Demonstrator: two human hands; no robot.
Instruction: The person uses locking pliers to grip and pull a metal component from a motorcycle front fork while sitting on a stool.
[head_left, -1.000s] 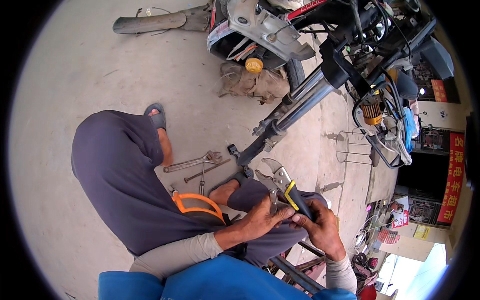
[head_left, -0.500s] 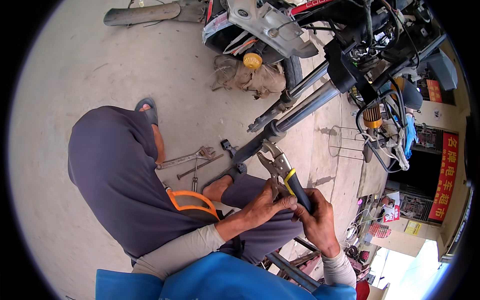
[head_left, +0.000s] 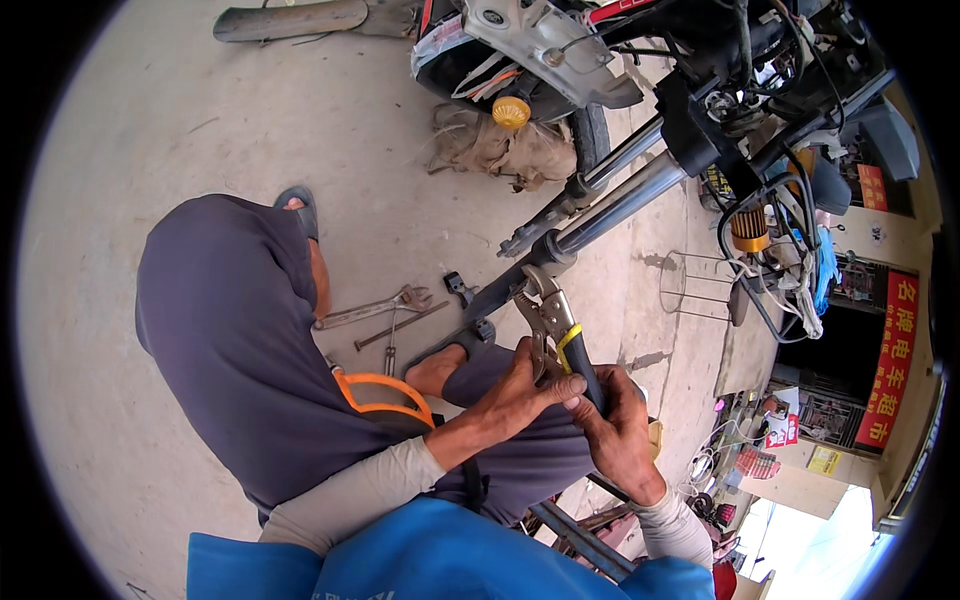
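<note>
A pair of locking pliers [head_left: 553,312] with a black and yellow grip is in both my hands. My left hand [head_left: 510,398] closes its fingers around the lower metal lever, its thumb toward the black handle. My right hand [head_left: 622,432] is wrapped around the end of the black handle. Just beyond, the pliers' jaws overlap the lower end of a motorcycle's fork leg [head_left: 625,205]; I cannot tell whether they touch it. A second fork leg [head_left: 580,188] runs alongside, and no wheel sits between the two.
On the ground lie an adjustable wrench [head_left: 375,308], a long bolt [head_left: 400,328] and a thin tool [head_left: 391,350]. An orange curved frame [head_left: 385,378] is beside my leg. Farther off are the motorcycle's stripped front [head_left: 740,120], a crumpled brown sack [head_left: 500,148] and a mudguard [head_left: 290,20].
The pliers and both hands have shifted slightly up and left, the jaws turning a little. My hold on the pliers stays the same.
</note>
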